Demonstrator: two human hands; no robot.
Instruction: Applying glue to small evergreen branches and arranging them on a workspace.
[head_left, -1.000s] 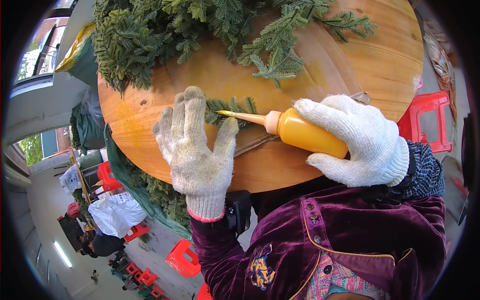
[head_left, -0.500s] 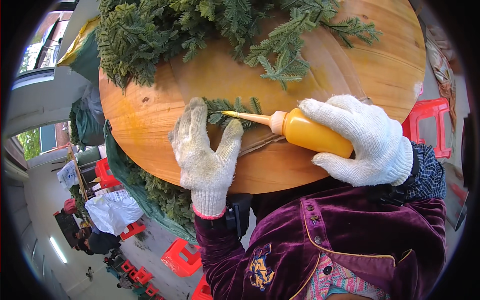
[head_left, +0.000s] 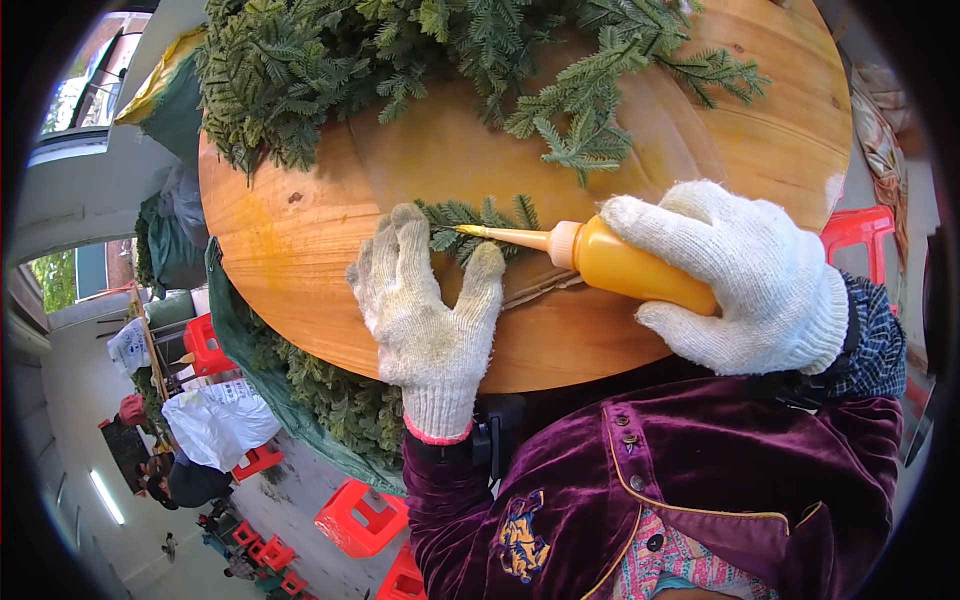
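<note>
My left hand, in a white knit glove, lies flat with fingers spread on a round wooden table, pressing down a small green fir sprig. In my gloved right hand is an orange squeeze bottle, held sideways. Its long thin nozzle points left and its tip touches the sprig just above my left thumb. A thin brown stem or strip lies on the wood under the bottle.
A heap of green fir branches covers the far part of the table. More greenery in a green sack sits below the table's left edge. Red plastic stools stand on the floor, and a person sits far below left.
My left hand has slid right and up along the table onto the sprig. The bottle has tilted a little, its nozzle now resting on the sprig.
</note>
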